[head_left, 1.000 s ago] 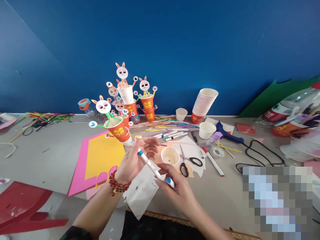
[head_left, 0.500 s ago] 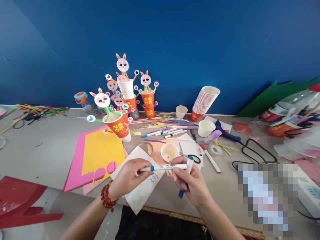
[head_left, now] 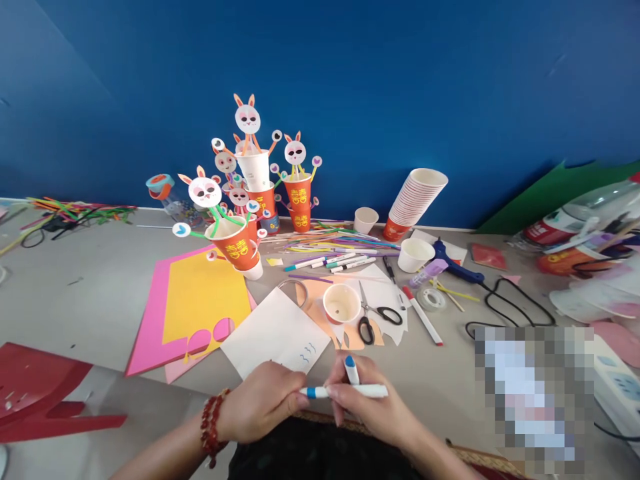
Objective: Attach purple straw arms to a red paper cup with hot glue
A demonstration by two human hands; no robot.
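Note:
Low by the table's near edge, my left hand [head_left: 263, 403] is closed, thumb and fingers pinching the left end of a white marker with a blue band [head_left: 315, 393]. My right hand [head_left: 373, 407] is closed round the same marker's barrel. It also holds a second marker with a blue end [head_left: 351, 369], pointing up between the fingers. Just beyond my left hand lies a white sheet of paper [head_left: 273, 327] with small blue wavy marks. Scissors with black handles [head_left: 367, 330] and a paper cup [head_left: 341, 303] stand past my right hand.
Several rabbit figures on red cups [head_left: 235, 247] stand at the back left. A leaning stack of paper cups [head_left: 417, 203], a blue glue gun [head_left: 457, 263], a tape roll [head_left: 433, 298] and a red-ended marker [head_left: 424, 319] are to the right. Yellow paper [head_left: 207, 300] lies left.
Both hands have moved down towards my body with the markers, uncovering more of the paper and the scissors. The second marker's blue end now points upward.

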